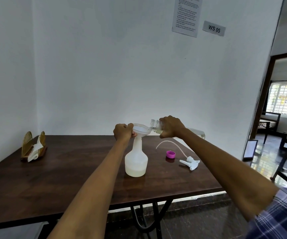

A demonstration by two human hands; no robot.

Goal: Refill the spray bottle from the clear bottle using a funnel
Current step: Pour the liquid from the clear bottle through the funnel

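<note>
1. Nearest, at frame centre, the spray bottle [136, 159] stands upright on the dark table [70, 178], a shallow layer of pale liquid in its base. It looks like light, thin, translucent plastic, so it would tip easily while this empty.
2. Right of it lie the detached trigger head [190, 162] with its dip tube, and a purple cap [170, 154].
3. A white funnel [141, 129] sits in the bottle's neck. The left hand [122, 132] is closed on its rim, steadying it; the neck just below would be the firmer hold.
4. The right hand [171, 127] is wrapped around the clear bottle [157, 125] near its shoulder, tilted almost level, open mouth just over the funnel's edge. Smooth plastic, likely slippery if wet.
5. At far left, a napkin holder [34, 146] stands apart.
</note>
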